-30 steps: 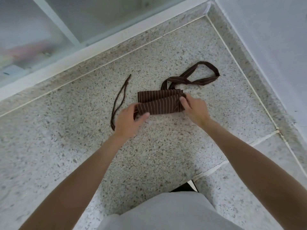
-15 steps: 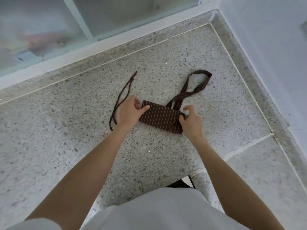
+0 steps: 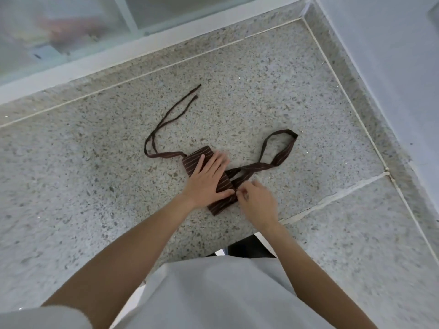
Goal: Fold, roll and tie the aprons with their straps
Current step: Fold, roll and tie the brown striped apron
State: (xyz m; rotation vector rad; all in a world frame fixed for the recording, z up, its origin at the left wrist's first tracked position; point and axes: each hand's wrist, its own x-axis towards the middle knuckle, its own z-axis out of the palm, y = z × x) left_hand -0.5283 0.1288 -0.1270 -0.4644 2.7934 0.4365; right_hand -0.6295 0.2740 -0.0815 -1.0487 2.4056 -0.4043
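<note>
Left hand (image 3: 208, 178) now flat on top of apron (image 3: 215, 182) roll, previously gripping its end. Right hand (image 3: 257, 202) pinches roll's right edge, touching. Roll on floor (image 3: 95, 186), now diagonal.

A speckled grey terrazzo floor (image 3: 95, 186), divided by thin pale joint lines (image 3: 332, 200), is seen from above in soft, even daylight. Along the floor's far edge, a white frame (image 3: 71, 67) holding frosted glass panels (image 3: 59, 27) is set, with blurred shapes behind the glass. To the floor's right, a plain pale wall (image 3: 392, 55) is met at the corner.
</note>
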